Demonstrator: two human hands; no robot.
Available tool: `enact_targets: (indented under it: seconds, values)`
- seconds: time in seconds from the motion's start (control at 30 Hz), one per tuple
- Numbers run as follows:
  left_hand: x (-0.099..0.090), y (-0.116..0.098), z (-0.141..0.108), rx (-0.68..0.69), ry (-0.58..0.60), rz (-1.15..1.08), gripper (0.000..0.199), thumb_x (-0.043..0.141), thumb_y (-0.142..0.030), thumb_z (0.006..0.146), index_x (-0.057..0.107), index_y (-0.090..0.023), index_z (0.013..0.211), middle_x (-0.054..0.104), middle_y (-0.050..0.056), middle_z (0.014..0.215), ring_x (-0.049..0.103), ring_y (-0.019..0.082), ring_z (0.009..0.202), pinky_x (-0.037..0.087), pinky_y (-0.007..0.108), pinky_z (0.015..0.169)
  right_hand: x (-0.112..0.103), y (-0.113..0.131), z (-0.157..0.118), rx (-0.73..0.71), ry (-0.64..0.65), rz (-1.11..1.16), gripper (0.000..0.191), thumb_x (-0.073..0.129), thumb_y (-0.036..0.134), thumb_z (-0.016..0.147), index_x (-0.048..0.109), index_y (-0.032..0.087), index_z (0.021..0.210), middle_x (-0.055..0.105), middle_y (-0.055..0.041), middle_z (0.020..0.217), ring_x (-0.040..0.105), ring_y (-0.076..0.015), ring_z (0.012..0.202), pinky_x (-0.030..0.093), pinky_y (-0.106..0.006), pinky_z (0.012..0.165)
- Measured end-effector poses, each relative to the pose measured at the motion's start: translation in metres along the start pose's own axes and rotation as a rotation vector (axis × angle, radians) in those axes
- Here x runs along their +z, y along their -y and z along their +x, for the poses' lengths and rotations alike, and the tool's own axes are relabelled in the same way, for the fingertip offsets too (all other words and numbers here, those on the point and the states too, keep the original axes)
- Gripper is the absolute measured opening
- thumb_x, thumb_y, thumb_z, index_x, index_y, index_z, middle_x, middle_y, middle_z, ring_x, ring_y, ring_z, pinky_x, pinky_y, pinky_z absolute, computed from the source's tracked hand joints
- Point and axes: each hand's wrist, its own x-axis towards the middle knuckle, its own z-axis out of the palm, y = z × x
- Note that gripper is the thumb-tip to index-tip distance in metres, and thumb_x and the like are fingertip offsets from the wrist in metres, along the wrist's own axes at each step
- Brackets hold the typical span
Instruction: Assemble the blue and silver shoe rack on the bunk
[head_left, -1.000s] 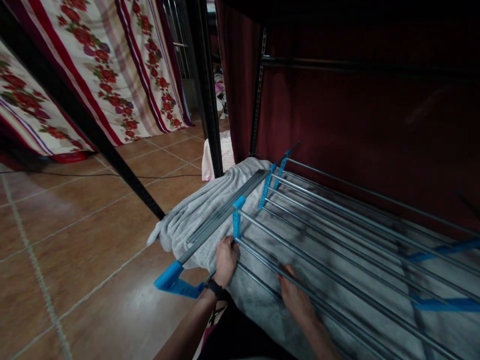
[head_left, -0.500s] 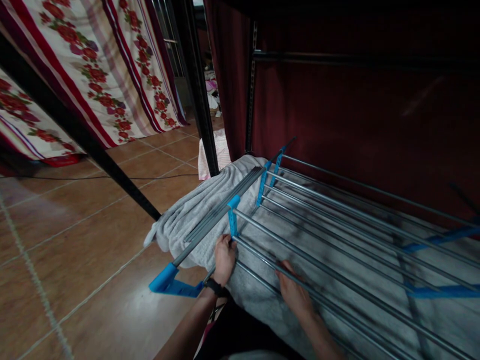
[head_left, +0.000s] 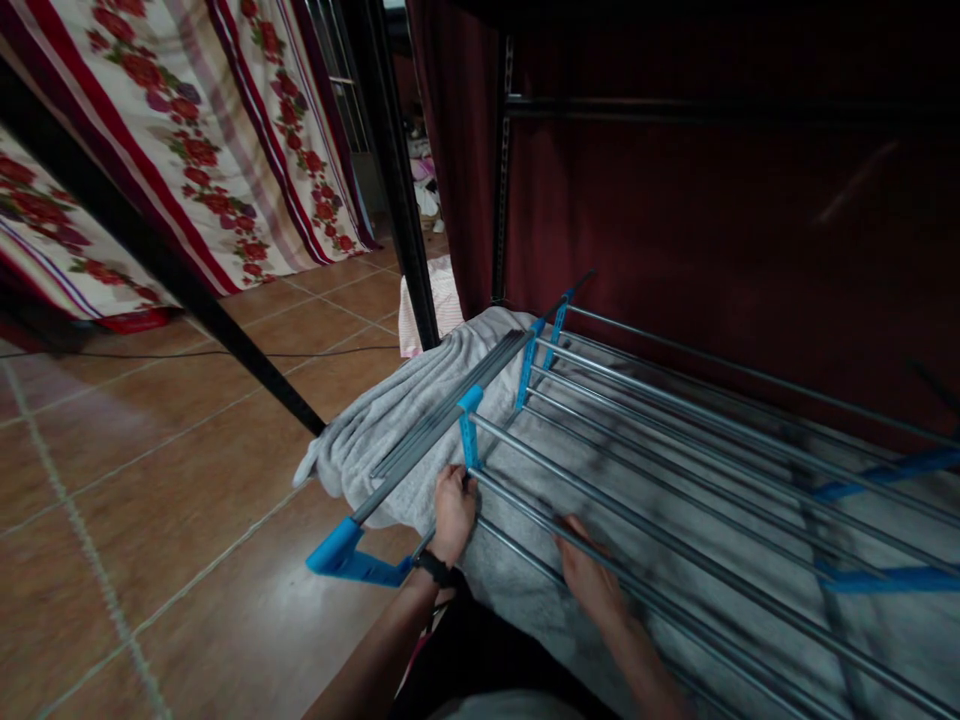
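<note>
A drying rack with grey metal rods point(head_left: 645, 482) and blue plastic brackets lies across a grey blanket point(head_left: 352, 445). My left hand point(head_left: 455, 510), wearing a dark wristband, is closed at the lower end of a short blue bracket point(head_left: 469, 432), where a rod meets it; the fingertips are partly hidden. Farther along the same side, my right hand point(head_left: 589, 572) has its fingers curled about a rod, which passes in front of part of the hand. A blue corner piece point(head_left: 356, 555) sticks out past the blanket edge, left of my left wrist. Several loose thin rods point(head_left: 442, 405) lie together on the blanket.
A slanted black metal post point(head_left: 247, 350) and an upright black post point(head_left: 397, 190) frame the left side. Behind the rack hangs a dark red curtain point(head_left: 675, 230). A floral curtain point(head_left: 202, 150) hangs beyond the tiled floor point(head_left: 210, 500), which a black cable point(head_left: 315, 354) crosses.
The view has shifted slightly, so the rack's near corner sits a little farther right and higher. Both hands keep about the same places on the rack.
</note>
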Motion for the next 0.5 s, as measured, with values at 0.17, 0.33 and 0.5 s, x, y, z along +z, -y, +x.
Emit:
enact_targets:
  seconds: [0.17, 0.33, 0.5]
  values:
    - [-0.003, -0.003, -0.003, 0.012, -0.011, 0.015, 0.019, 0.052, -0.007, 0.078, 0.066, -0.019, 0.084, 0.067, 0.009, 0.094, 0.063, 0.024, 0.095, 0.052, 0.038, 0.091, 0.009, -0.002, -0.005, -0.011, 0.007, -0.100, 0.037, 0.036, 0.011, 0.101, 0.071, 0.019, 0.108, 0.074, -0.0077, 0.101, 0.071, -0.0163, 0.076, 0.055, -0.025, 0.070]
    - [-0.006, 0.001, -0.003, 0.094, 0.010, 0.035, 0.019, 0.051, -0.018, 0.080, 0.066, -0.019, 0.093, 0.067, 0.011, 0.102, 0.063, 0.027, 0.101, 0.052, 0.042, 0.096, 0.006, 0.008, -0.003, 0.078, 0.106, -0.137, 0.035, 0.041, 0.016, 0.101, 0.069, 0.022, 0.120, 0.073, -0.0081, 0.114, 0.071, -0.0189, 0.094, 0.056, -0.028, 0.084]
    - [-0.011, 0.006, 0.003, 0.108, 0.045, 0.055, 0.038, 0.051, -0.034, 0.081, 0.063, -0.015, 0.111, 0.063, 0.016, 0.113, 0.063, 0.031, 0.105, 0.053, 0.048, 0.097, -0.004, 0.015, -0.001, 0.113, 0.119, -0.111, 0.037, 0.048, 0.016, 0.098, 0.061, 0.021, 0.132, 0.070, -0.0104, 0.121, 0.067, -0.0234, 0.109, 0.054, -0.037, 0.098]
